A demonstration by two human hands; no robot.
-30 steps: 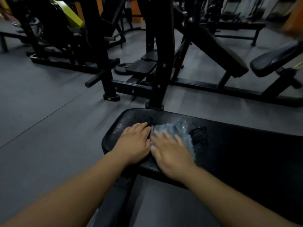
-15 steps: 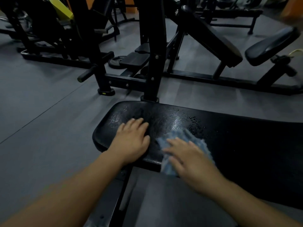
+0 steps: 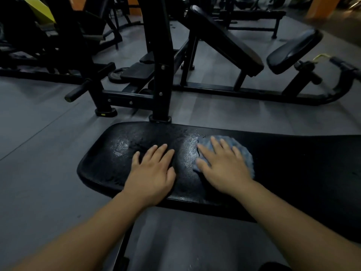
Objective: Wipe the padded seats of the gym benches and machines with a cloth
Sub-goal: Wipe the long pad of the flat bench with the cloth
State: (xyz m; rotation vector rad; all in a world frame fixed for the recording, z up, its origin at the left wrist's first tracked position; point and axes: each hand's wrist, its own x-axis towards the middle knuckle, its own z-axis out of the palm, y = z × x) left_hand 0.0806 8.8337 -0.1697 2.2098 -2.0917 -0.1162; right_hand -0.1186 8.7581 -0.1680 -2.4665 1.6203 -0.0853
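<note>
Bench pad (image 3: 125,169) lies crosswise in front of me, long axis left to right, the unwiped stretch running off right. Cloth (image 3: 242,151) sits mid-pad under my right hand (image 3: 222,167), fingers spread and pressed flat on it; that hand is nearer the dry stretch. My left hand (image 3: 152,173) rests flat and spread on bare pad, just left of the cloth.

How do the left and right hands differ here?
Left hand lies bare on the pad; right hand presses the cloth. Left hand's fingers sit close together; right hand's are spread. Left hand is nearer the pad's rounded end; right hand farther along. Both are flat, palm down, on the same pad.
</note>
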